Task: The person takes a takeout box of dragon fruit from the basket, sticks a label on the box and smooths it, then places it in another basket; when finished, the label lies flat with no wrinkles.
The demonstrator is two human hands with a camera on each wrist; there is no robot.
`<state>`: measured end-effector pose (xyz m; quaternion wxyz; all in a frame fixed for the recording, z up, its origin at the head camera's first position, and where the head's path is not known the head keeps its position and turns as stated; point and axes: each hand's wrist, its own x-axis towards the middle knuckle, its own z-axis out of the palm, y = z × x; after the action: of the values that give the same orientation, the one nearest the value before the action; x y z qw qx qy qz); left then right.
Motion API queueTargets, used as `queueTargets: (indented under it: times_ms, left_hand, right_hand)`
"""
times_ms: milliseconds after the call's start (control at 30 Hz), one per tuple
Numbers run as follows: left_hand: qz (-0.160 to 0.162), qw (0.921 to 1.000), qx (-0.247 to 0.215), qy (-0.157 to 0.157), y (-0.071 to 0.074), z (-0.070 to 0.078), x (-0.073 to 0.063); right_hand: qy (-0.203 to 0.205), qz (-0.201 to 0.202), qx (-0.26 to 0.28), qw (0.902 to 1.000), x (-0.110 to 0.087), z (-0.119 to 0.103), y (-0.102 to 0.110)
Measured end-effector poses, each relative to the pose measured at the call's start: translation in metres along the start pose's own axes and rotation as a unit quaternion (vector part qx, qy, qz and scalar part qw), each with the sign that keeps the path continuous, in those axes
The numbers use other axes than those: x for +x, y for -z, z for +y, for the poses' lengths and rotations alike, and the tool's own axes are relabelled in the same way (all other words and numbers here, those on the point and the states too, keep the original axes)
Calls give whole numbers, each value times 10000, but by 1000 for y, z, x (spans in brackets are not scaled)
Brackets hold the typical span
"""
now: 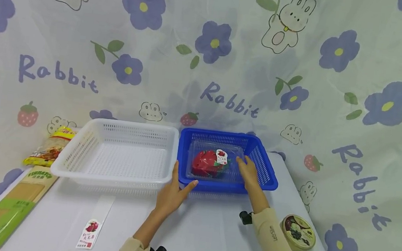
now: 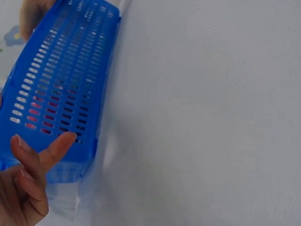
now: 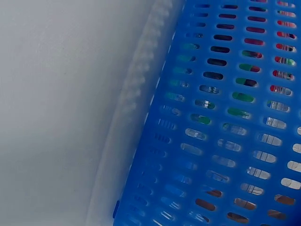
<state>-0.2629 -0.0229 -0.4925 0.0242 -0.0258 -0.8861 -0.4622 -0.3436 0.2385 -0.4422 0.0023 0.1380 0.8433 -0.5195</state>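
Observation:
A red dragon fruit [image 1: 207, 163] lies inside a clear plastic box [image 1: 233, 174], which carries a white sticker [image 1: 221, 157]. The box sits in the blue basket [image 1: 272, 183]. My right hand [image 1: 248, 173] reaches over the basket's front right part, its extended fingertips at the box's right end. At the basket's front left corner is my left hand [image 1: 172, 192], thumb and index finger spread apart. In the left wrist view, one finger of the left hand [image 2: 28, 188] points along the slotted blue wall. Through the slots in the right wrist view, red and green patches show.
A white basket [image 1: 113, 179] stands left of the blue one. Farther left lie a yellow food bag [image 1: 49, 147] and a long green-and-tan packet [image 1: 9, 207]. A dragon fruit label strip [image 1: 90, 233] lies in front, and a round tin [image 1: 298, 232] stands beside the right sleeve.

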Motion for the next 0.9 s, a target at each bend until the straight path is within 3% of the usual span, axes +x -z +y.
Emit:
queueTargets:
  times_ms: [367,500,700,900]
  left_hand:
    - [-38,10000,4,48,7,-3,5]
    - [-104,9998,-150,-79,11,-5,6]
    - [-436,9972,-564,-226,23,-4,-4]
    - [-636,9960,-519,-356,46,-4,-19]
  right_hand:
    - [234,258,-14,9994,0,-4,-10]
    - [331,333,-11,9989,2,-5,-13]
    - [369,348,18,9987,3,-2,-13]
    - [582,456,-53,9973,0,-1,-12]
